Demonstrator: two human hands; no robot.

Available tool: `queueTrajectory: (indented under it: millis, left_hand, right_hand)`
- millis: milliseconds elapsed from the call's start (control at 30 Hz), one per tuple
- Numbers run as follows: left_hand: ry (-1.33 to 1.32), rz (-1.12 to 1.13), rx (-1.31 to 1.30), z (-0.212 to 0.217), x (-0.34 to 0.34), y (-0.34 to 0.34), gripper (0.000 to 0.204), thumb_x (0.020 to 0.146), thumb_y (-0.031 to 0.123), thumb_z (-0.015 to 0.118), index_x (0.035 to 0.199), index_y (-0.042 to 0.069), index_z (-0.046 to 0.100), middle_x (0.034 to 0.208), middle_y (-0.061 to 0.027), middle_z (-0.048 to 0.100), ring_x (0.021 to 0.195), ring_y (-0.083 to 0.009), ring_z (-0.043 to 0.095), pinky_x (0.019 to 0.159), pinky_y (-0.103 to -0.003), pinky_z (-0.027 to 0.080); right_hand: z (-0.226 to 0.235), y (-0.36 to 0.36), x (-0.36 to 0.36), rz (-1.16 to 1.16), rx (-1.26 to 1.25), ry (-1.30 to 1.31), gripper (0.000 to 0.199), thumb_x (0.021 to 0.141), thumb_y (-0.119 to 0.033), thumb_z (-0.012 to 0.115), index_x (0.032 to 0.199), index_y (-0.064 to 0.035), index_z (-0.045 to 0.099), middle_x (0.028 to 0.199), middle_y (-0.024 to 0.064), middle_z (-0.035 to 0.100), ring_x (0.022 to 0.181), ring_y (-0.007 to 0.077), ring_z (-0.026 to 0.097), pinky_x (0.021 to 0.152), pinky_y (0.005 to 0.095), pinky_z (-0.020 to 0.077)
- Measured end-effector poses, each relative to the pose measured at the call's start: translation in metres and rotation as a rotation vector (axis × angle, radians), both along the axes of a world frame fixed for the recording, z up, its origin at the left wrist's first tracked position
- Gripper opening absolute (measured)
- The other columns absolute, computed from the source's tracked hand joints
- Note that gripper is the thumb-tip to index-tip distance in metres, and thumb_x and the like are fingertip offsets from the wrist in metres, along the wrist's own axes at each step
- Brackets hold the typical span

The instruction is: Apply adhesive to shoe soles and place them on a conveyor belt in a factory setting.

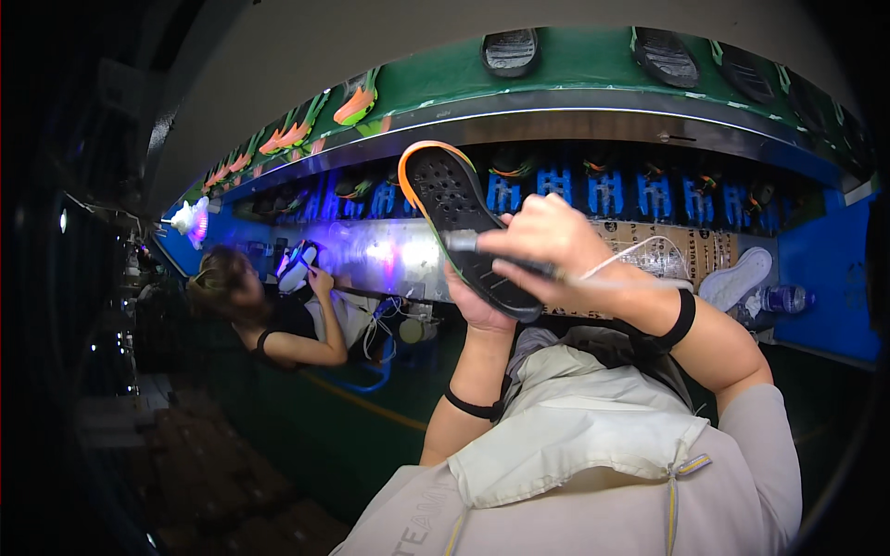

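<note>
A black shoe sole [447,185] with an orange and green rim is tilted up in front of me, its hollowed, holed face toward me. My left hand [486,302] is closed around its lower part from beneath, the fingers mostly hidden behind it. My right hand [549,239] grips a brush [462,242], whose head lies over the middle of the sole. The brush's handle passes under my fingers and blurs toward my right wrist.
Ahead, a green conveyor belt [584,67] carries soles and orange-green shoe uppers. Below it stands a row of blue racks [606,193]. A white sole [735,280] and a clear bottle [784,298] lie at right. On the left, a co-worker [289,324] handles a shoe near a bright lamp [192,222].
</note>
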State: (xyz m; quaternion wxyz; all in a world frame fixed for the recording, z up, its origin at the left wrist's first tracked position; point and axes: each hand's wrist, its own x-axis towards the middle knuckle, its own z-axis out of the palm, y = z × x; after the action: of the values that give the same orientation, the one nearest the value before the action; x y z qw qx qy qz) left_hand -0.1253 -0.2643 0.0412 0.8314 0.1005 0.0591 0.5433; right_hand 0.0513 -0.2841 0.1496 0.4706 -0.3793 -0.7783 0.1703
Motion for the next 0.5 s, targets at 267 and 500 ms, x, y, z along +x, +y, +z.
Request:
queueTrajectory:
  millis: [267, 500]
  left_hand:
    - [-0.071, -0.064, 0.051, 0.03, 0.0, 0.018, 0.078, 0.09, 0.061, 0.062, 0.142, 0.003, 0.053, 0.137, -0.0178, 0.057, 0.127, -0.0343, 0.055, 0.113, -0.052, 0.045]
    - [-0.1, -0.088, 0.175, 0.043, -0.01, 0.036, 0.082, 0.089, 0.059, 0.064, 0.143, 0.0, 0.051, 0.136, -0.0202, 0.059, 0.126, -0.0377, 0.058, 0.107, -0.057, 0.049]
  right_hand:
    - [0.006, 0.003, 0.006, 0.122, -0.1, -0.037, 0.025, 0.081, -0.013, 0.081, 0.106, -0.0117, 0.077, 0.086, 0.0083, 0.07, 0.082, 0.0293, 0.062, 0.085, 0.0418, 0.0469]
    - [0.01, 0.007, 0.014, 0.313, -0.253, 0.165, 0.025, 0.084, -0.013, 0.083, 0.109, -0.0111, 0.078, 0.089, 0.0076, 0.069, 0.086, 0.0272, 0.064, 0.083, 0.0406, 0.0455]
